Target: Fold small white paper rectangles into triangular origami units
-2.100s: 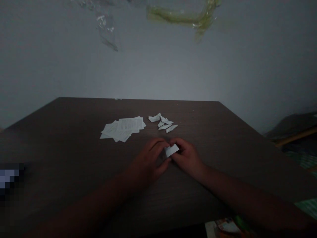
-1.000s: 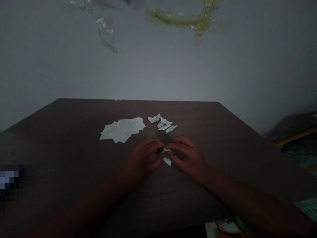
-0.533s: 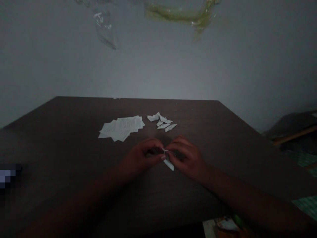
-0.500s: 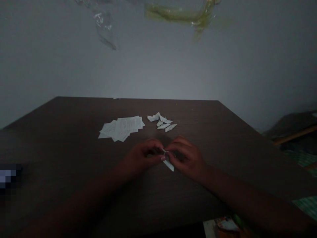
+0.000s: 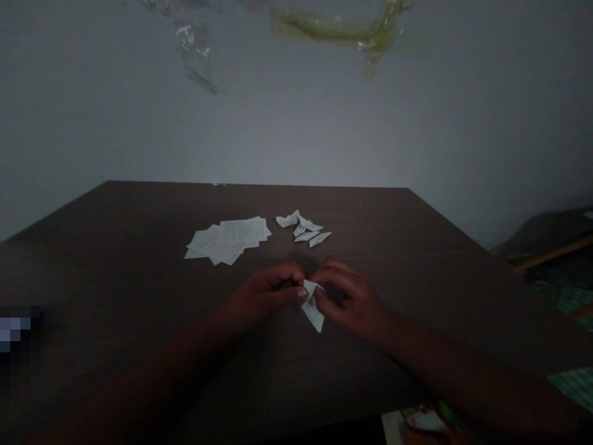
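Between my two hands is a small folded piece of paper (image 5: 313,314), pale, with a pointed lower end hanging toward me. My left hand (image 5: 273,290) pinches its upper left side between thumb and fingers. On the opposite side, my right hand (image 5: 348,293) grips the upper right part, its fingers curled. Both hands are held just above the dark table. Beyond them lies a small group of folded paper pieces (image 5: 308,236). Farther left, several flat printed paper sheets (image 5: 241,233) overlap in a loose pile.
The dark wooden table (image 5: 152,216) runs back to a grey wall (image 5: 296,123) with yellowish tape (image 5: 333,28) on it. A blurred-out object (image 5: 16,330) sits at the left edge. Below the table's front edge are some colourful items (image 5: 426,420).
The paper in my hands has turned and now shows a wider face, its point lower. My hands have barely shifted; the piles stay as they were.
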Motion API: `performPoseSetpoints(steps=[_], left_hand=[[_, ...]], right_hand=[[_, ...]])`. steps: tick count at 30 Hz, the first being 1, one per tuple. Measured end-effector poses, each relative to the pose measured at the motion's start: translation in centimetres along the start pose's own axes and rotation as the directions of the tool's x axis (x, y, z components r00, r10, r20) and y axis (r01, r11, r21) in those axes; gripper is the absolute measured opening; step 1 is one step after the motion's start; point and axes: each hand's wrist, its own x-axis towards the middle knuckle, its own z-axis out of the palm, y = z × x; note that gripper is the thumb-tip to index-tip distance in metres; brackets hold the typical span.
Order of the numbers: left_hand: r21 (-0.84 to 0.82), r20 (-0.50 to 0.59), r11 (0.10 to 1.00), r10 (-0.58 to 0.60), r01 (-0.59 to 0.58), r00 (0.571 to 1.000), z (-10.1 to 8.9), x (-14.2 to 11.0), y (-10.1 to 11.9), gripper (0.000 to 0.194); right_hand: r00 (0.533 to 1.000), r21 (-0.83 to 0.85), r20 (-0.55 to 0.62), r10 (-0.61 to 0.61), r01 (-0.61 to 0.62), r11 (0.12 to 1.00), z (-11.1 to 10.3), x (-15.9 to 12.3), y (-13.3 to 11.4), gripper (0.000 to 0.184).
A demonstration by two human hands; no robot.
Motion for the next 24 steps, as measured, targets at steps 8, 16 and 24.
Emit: performPoseSetpoints(steps=[8,16,24], left_hand=[[-0.067,0.017,0.996,-0.049,0.05,0.999,0.1,0.0,-0.4,0.027],[-0.112,0.027,0.99,-0.089,0.092,0.996,0.0,0.2,-1.5,0.028],[-0.069,-0.036,0.993,-0.094,0.091,0.995,-0.3,0.2,-1.3,0.027]], right_hand=[[0.995,0.155,0.045,0.094,-0.1,0.983,0.0,-0.5,0.7,0.014],[0.963,0.346,0.138,0.23,-0.264,0.9,0.2,-0.8,1.5,0.006],[0.898,0.285,0.035,0.439,-0.43,0.857,0.7,-1.0,1.2,0.012]])
